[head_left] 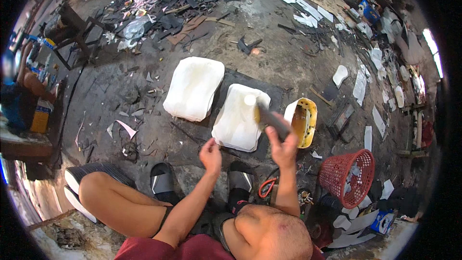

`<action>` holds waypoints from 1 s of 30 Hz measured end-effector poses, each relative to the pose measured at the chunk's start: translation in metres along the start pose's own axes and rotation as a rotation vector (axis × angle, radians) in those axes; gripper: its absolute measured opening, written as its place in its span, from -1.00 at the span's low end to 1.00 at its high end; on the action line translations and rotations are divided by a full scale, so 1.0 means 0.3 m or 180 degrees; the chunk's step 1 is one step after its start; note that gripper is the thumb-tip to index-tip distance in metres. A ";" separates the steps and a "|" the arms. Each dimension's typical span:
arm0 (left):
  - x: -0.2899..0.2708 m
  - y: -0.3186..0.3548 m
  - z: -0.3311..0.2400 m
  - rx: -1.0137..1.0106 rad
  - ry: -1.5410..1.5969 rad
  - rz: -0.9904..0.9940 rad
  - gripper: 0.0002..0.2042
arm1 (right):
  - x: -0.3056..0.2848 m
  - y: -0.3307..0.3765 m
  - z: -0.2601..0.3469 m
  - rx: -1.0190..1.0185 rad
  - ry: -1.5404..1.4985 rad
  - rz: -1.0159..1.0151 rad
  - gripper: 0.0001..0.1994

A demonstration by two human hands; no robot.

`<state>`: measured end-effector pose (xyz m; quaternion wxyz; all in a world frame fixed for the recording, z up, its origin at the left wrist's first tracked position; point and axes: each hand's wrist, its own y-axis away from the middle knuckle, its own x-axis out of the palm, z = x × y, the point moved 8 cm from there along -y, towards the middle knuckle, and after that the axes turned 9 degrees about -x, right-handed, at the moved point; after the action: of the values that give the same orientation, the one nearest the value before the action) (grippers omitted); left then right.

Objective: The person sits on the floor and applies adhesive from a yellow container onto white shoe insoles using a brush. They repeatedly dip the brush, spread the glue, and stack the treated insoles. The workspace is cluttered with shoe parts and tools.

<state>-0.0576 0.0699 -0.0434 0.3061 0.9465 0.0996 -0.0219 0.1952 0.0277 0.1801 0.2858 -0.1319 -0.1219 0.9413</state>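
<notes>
Two stacks of white sheets with rounded corners lie on the ground before me, the left stack point(193, 86) slightly farther off than the right stack point(237, 120). My left hand point(211, 156) is closed, its fingertips pinching the near left corner of the right stack's top sheet. My right hand point(283, 145) grips a dark, flat brush-like tool point(273, 121), held over the right edge of that stack. Motion blurs the tool, so its exact kind is unclear; its end looks yellowish. Right of it stands a cut-open yellow container point(310, 130) with brownish liquid inside.
A red plastic basket point(332, 178) with white scraps tilts at the right. A red-orange handled tool point(266, 188) lies near my right foot. Scraps cover the floor, with a dark heap point(180, 21) behind. A wooden bench point(26, 145) stands left.
</notes>
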 end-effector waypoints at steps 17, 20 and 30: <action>0.189 0.065 -0.024 -0.1227 0.0492 0.0025 -0.45 | -0.153 0.024 -0.044 -0.0159 -0.0112 -0.1486 -0.64; 0.303 0.123 -0.085 -0.0978 0.0734 0.0375 -0.40 | -0.154 0.029 -0.049 -0.0142 -0.0145 -0.1593 -0.64; 0.321 -0.075 -0.526 0.0008 0.1998 0.1094 -0.48 | -0.194 0.076 -0.055 -0.0168 -0.0315 -0.2035 -0.70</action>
<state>0.0290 0.1968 0.0618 0.2585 0.9105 0.0281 0.3216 0.2355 -0.0213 0.1682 0.5572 -0.0484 -0.1952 0.8057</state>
